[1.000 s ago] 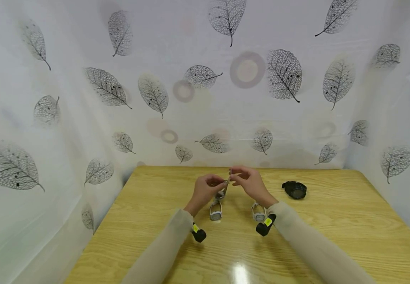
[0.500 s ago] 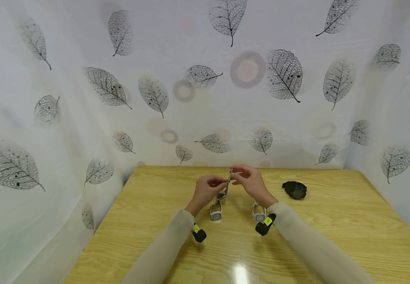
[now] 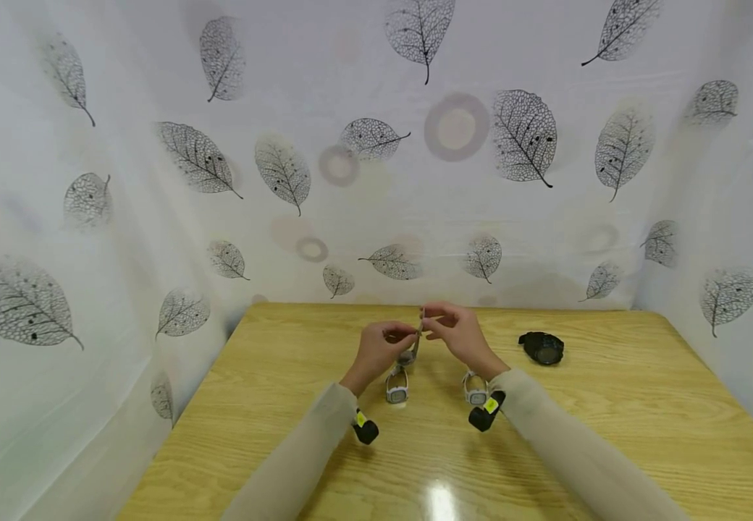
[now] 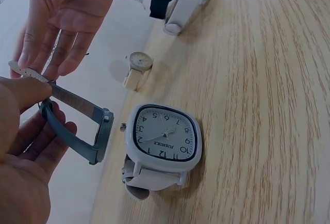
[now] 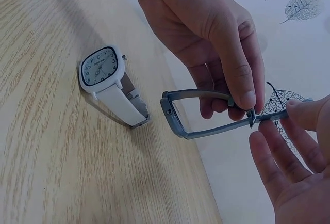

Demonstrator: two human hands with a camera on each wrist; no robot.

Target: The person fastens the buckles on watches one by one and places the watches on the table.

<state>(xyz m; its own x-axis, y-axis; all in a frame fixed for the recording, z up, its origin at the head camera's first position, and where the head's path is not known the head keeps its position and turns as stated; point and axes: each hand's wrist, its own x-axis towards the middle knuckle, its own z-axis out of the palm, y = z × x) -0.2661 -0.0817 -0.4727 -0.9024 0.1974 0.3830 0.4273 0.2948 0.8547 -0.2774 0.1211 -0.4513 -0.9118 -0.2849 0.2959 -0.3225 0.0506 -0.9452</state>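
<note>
Between both hands hangs a wristwatch with a grey-blue strap (image 5: pixel 216 130), its case (image 4: pixel 103 136) lowest and its strap joined in a loop at the buckle (image 5: pixel 251 116). My left hand (image 3: pixel 379 352) pinches the strap at the buckle with thumb and fingers. The free strap end (image 4: pixel 31 72) sits between the thumb and fingers of my right hand (image 3: pixel 460 336). Below the left hand, a white square-faced watch (image 4: pixel 165 136) stands on the table with its strap closed. Another white watch (image 3: pixel 476 394) stands under the right wrist.
A black watch (image 3: pixel 542 349) lies farther right on the wooden table (image 3: pixel 272 405). A small watch with a pale strap (image 4: pixel 139 61) appears beyond the near white watch in the left wrist view. A white leaf-patterned curtain (image 3: pixel 363 202) closes off the back and sides.
Both hands stay in nearly the same place. The right hand has risen very slightly, and the held watch's strap has shifted a little between the fingers.
</note>
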